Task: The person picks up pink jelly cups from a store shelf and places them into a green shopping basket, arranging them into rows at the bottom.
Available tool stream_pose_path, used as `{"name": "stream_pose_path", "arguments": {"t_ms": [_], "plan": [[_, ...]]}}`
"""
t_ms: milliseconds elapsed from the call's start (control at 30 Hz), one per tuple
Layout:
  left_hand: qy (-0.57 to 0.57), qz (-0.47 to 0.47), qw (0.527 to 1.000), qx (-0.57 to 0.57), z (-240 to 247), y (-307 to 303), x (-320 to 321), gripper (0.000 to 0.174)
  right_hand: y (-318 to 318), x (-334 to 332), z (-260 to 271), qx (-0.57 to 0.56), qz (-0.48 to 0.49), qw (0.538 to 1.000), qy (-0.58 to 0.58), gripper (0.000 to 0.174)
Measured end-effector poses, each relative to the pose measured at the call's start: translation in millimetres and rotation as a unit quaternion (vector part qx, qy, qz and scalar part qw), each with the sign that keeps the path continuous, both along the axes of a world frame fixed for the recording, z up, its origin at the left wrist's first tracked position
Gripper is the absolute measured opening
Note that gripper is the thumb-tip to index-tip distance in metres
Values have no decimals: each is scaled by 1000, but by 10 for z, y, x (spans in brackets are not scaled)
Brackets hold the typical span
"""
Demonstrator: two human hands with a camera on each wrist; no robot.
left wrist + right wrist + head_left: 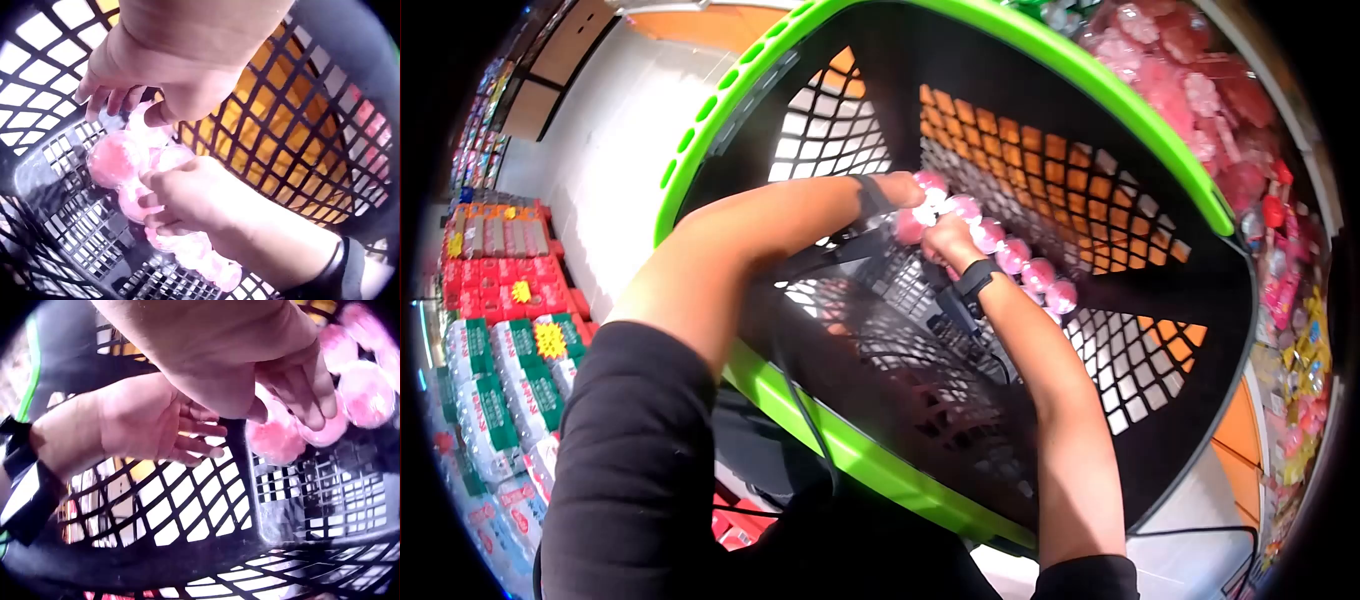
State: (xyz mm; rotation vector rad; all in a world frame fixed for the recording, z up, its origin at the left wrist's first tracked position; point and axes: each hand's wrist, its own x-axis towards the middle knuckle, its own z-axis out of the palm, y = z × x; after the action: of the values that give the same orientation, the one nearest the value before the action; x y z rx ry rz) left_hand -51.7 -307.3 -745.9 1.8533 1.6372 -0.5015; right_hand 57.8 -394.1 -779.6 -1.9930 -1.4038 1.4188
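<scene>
Clear round packs with pink contents (pixel 1014 256) lie in a row on the floor of a black mesh basket (pixel 1135 365). At the row's near-left end is my left hand (pixel 903 190), its fingers loosely spread beside the end packs; the right wrist view shows this left hand (pixel 140 419) with an empty palm. My right hand (pixel 950 242) reaches down over the row. In the left wrist view the right hand's fingers (pixel 153 200) touch the pink packs (pixel 115 159). The right wrist view has its fingers (pixel 315 403) fairly straight over a pack (pixel 275 439).
A bright green rim (pixel 880 470) edges the basket all round. Pink bagged goods (pixel 1170 80) hang along the right side. White-and-green packages (pixel 485 400) and red packs (pixel 505 290) are stacked at left, beside a pale floor (pixel 625 130). A black cable (pixel 805 410) crosses the near rim.
</scene>
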Motion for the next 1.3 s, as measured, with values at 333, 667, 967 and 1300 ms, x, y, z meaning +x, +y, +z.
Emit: {"name": "stream_pose_path", "arguments": {"t_ms": [333, 667, 967, 1300], "plan": [[-458, -24, 888, -19, 2369, 18, 487, 15, 150, 926, 2923, 265, 176, 923, -216, 37], [-770, 166, 614, -61, 3020, -72, 1956, 24, 264, 2404, 3215, 394, -63, 788, -469, 39], [-778, 198, 587, 106, 2493, 96, 2660, 22, 514, 2544, 2801, 286, -136, 818, -480, 54], [-721, 206, 659, 56, 2576, 173, 2555, 25, 554, 2530, 2781, 269, -203, 830, -446, 31]]}}
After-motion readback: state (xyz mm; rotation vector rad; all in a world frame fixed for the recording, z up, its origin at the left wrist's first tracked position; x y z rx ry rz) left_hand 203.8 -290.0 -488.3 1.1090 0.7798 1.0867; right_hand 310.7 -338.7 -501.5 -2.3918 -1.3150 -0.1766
